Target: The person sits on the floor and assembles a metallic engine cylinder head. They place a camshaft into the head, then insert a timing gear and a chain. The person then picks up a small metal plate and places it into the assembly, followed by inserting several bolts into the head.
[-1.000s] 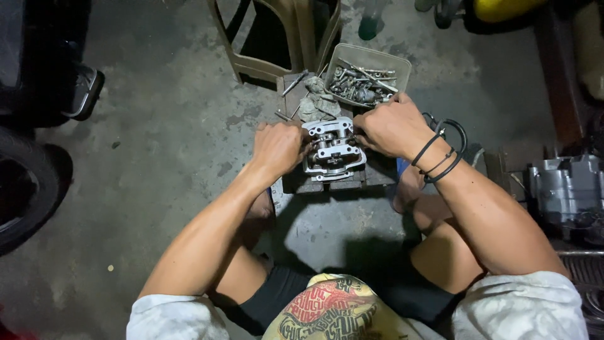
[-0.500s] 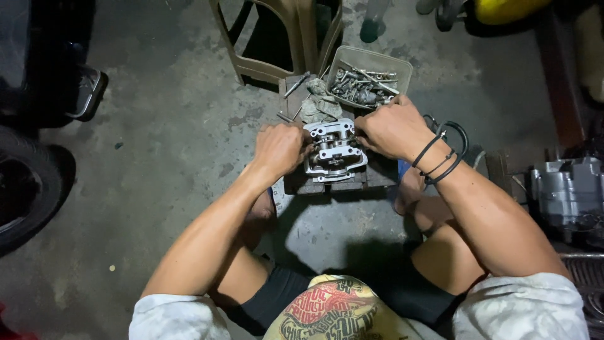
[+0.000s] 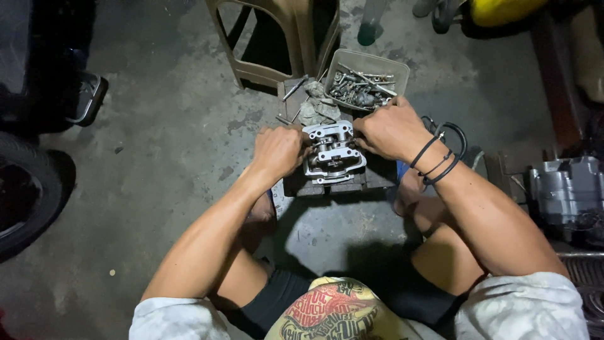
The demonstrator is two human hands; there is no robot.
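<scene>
the metal engine part (image 3: 333, 153) sits on a dark block (image 3: 377, 179) on the floor; left hand (image 3: 280, 151) and right hand (image 3: 390, 129) clasp its sides — fingers curled tight; best to grip evenly and keep it flat — the tray of bolts (image 3: 396, 66) lies just behind.

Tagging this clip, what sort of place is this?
Likely a motorcycle repair workshop: a metal engine cylinder head on a block, a tray of bolts, a tyre on bare concrete floor.

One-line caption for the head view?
Both hands, left and right, grip a metal engine part beside a bolt tray.
</scene>
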